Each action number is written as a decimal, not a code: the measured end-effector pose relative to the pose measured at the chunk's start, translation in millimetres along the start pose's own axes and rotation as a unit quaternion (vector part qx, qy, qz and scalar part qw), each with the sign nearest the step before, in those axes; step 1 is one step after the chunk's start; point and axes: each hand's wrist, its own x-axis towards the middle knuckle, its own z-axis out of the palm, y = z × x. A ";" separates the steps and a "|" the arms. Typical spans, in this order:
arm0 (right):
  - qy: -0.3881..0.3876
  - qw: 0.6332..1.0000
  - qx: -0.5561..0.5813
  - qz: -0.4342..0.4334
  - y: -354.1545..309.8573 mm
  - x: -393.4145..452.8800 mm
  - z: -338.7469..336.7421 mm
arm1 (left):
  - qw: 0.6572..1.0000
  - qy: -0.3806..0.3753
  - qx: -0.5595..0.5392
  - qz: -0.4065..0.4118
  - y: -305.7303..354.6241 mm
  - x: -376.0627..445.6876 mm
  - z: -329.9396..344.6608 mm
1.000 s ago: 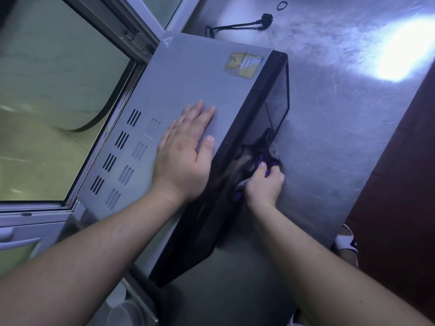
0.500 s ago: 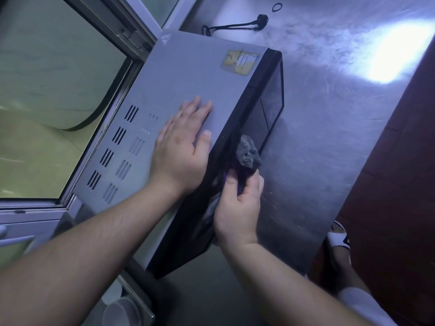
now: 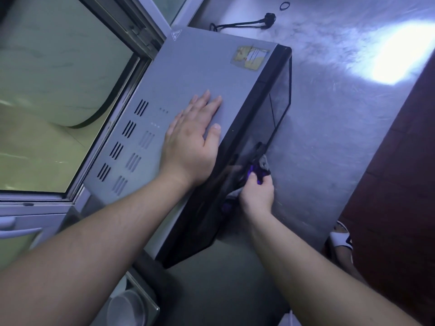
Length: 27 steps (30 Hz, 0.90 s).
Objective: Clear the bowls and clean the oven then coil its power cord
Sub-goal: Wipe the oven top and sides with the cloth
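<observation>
Head view: grey oven point(image 3: 200, 74) sits on steel table point(image 3: 329, 114), beside window frame. Left hand point(image 3: 191, 142) flat on oven top, fingers spread, near front edge. Right hand point(image 3: 257, 195) closed around grey-purple cloth point(image 3: 261, 167), pressed against oven's dark glass door point(image 3: 270, 118). Power cord point(image 3: 242, 23) with plug lies on table behind oven, uncoiled. Bowl point(image 3: 127, 309) partly visible below oven's near-left corner.

A steel counter point(image 3: 329, 128) carries the oven point(image 3: 202, 74), its power cord point(image 3: 244, 23) and a small ring point(image 3: 284, 6).
</observation>
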 end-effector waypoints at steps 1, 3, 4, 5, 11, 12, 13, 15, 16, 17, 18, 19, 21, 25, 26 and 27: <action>-0.007 1.000 0.012 -0.009 -2.3 -12.8 0.9 | 1.000 -0.001 0.001 0.000 -0.2 0.1 -0.3; -0.022 0.998 0.047 -0.041 -2.5 -41.6 3.5 | 1.000 -0.005 0.002 0.001 -0.2 -0.3 -0.9; -0.034 0.995 0.073 -0.058 -3.1 -56.4 3.8 | 1.000 -0.007 0.004 0.002 0.0 0.0 -1.0; -0.054 0.991 0.093 -0.075 -5.3 -71.6 2.7 | 1.000 -0.008 0.005 0.002 0.2 0.0 -1.0; -0.100 0.978 0.089 -0.160 -6.4 -100.1 -10.4 | 1.000 -0.005 0.005 0.006 0.8 -0.4 0.4; -0.096 0.979 0.080 -0.162 -4.2 -94.7 -9.9 | 1.000 -0.004 0.006 0.006 0.6 -0.4 0.6; -0.088 0.981 0.067 -0.159 -0.9 -86.8 -8.4 | 1.000 -0.003 0.007 0.006 -0.1 -0.4 1.1; -0.059 0.988 0.045 -0.136 8.8 -61.7 -5.4 | 1.000 -0.001 0.005 0.004 -0.7 -0.1 1.4; -0.043 0.992 0.031 -0.114 15.9 -45.6 -3.8 | 1.000 0.000 0.004 0.002 -0.7 -0.1 1.3; -0.031 0.996 0.016 -0.086 23.1 -30.9 -3.4 | 1.000 0.001 0.003 0.001 -0.7 -0.1 1.2; -0.025 0.998 -0.001 -0.059 29.7 -18.3 -3.3 | 1.000 0.001 0.003 0.001 -0.5 -0.1 1.1; -0.027 0.999 -0.018 -0.043 35.7 -9.2 -4.2 | 1.000 0.001 0.002 0.002 -0.5 -0.2 0.9; -0.033 0.998 -0.036 -0.030 43.3 1.3 -4.1 | 1.000 0.001 0.003 0.002 -0.6 0.1 0.7; -0.044 0.999 -0.010 -0.005 34.7 -7.3 -6.6 | 1.000 -0.003 0.000 0.004 -0.4 0.6 -0.2; -0.045 0.999 0.004 -0.006 31.8 -13.5 -6.2 | 1.000 -0.008 -0.007 0.007 -1.0 0.5 -0.5; -0.047 0.999 0.016 -0.010 29.6 -22.4 -5.3 | 1.000 -0.012 -0.022 0.010 -2.1 0.2 -1.1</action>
